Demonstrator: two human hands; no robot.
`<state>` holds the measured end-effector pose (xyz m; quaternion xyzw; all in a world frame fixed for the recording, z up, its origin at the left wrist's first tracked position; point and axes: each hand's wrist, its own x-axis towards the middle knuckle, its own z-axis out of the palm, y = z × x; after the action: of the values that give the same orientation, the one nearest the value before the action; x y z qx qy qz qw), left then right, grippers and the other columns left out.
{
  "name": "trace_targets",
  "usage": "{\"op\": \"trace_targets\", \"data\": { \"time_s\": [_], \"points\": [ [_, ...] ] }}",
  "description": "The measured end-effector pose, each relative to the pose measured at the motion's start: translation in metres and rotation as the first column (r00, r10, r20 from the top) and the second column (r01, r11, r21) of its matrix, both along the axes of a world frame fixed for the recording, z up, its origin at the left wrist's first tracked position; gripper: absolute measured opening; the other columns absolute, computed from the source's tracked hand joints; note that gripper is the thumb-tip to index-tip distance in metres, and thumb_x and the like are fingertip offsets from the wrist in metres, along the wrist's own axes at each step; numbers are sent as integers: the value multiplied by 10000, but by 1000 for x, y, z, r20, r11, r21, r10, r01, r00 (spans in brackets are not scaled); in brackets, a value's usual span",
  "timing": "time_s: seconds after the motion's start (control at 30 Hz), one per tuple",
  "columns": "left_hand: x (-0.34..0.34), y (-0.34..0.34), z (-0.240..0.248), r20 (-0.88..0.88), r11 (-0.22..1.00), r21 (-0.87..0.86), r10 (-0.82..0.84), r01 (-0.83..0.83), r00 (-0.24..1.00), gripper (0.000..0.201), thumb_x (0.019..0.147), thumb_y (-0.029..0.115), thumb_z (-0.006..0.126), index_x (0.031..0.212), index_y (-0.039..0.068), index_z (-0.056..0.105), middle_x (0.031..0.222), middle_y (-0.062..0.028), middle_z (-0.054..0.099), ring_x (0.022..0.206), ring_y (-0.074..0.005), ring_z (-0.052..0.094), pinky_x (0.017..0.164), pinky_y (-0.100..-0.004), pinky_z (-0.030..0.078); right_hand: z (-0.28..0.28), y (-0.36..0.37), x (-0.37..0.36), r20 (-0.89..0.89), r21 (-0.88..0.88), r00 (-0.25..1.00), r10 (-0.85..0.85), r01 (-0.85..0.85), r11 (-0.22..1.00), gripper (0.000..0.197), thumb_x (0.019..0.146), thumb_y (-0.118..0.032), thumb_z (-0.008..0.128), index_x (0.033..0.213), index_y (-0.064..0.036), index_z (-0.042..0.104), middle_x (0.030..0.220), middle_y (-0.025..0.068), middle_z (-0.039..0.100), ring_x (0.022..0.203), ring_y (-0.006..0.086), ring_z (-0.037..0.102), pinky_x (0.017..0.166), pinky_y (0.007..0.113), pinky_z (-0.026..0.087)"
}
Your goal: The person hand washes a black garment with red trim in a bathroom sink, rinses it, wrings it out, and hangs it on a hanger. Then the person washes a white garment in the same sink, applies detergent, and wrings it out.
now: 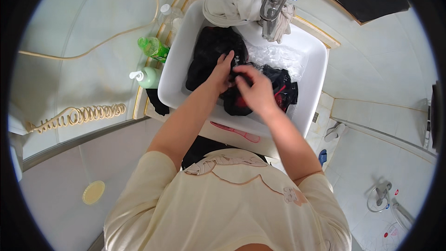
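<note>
Black wet clothing [211, 49] is heaped in the left part of a white washbasin [317, 76]. A second dark bundle with red parts [282, 94] lies to the right of it, in shallow, rippled water [290, 58]. My left hand [222, 73] is closed on the black clothing near the basin's middle. Close beside it, my right hand [256, 89] has its fingers curled round a fold of black cloth. The hands nearly meet, and the cloth between them is partly hidden by my fingers.
A metal faucet [274, 7] stands at the back rim, beside bundled white cloth [236, 0]. A green bottle [153, 48] and a pale green pump bottle [149, 77] line the left side. A pink brush [236, 132] lies at the front edge.
</note>
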<state>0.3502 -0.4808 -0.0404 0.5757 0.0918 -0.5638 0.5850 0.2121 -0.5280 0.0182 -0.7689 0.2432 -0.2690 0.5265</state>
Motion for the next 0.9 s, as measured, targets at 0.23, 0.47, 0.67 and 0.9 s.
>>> {"op": "trace_targets", "data": {
  "time_s": [0.23, 0.47, 0.67, 0.9],
  "points": [
    [-29, 8, -16, 204, 1000, 24, 8, -14, 979, 523, 934, 354, 555, 1326, 16, 477, 1335, -153, 513, 1252, -238, 459, 1072, -368, 329, 8, -14, 35, -437, -279, 872, -219, 100, 955, 225, 853, -296, 591, 811, -90, 671, 759, 156, 663, 707, 367, 648, 635, 443, 529],
    [-30, 8, 11, 320, 993, 17, -113, 114, 941, 377, 954, 330, 526, 1154, 20, 606, 1111, -98, 644, 951, -184, 624, 861, -329, 504, -25, 5, 21, -359, -134, 932, -55, 7, 991, 216, 855, -248, 568, 805, -62, 666, 745, 212, 631, 734, 408, 628, 669, 463, 515],
    [8, 45, 59, 526, 891, 187, -446, 414, 724, 449, 912, 442, 576, 1138, 57, 612, 1032, -116, 650, 1062, -201, 584, 914, -330, 465, -14, -72, -18, -688, -227, 696, -208, 66, 972, 258, 887, -313, 567, 892, -75, 669, 863, 211, 663, 823, 396, 641, 748, 445, 514],
    [24, 44, 30, 537, 485, 839, -808, 245, -240, 945, 822, 583, 562, 1522, 121, 128, 1564, -208, 41, 1417, -470, 28, 1034, -736, 103, -30, -42, 11, -406, -731, 892, -202, -184, 657, 452, 819, -378, 653, 1182, -111, 621, 1317, 156, 504, 1226, 344, 443, 1049, 488, 316]
  ]
}}
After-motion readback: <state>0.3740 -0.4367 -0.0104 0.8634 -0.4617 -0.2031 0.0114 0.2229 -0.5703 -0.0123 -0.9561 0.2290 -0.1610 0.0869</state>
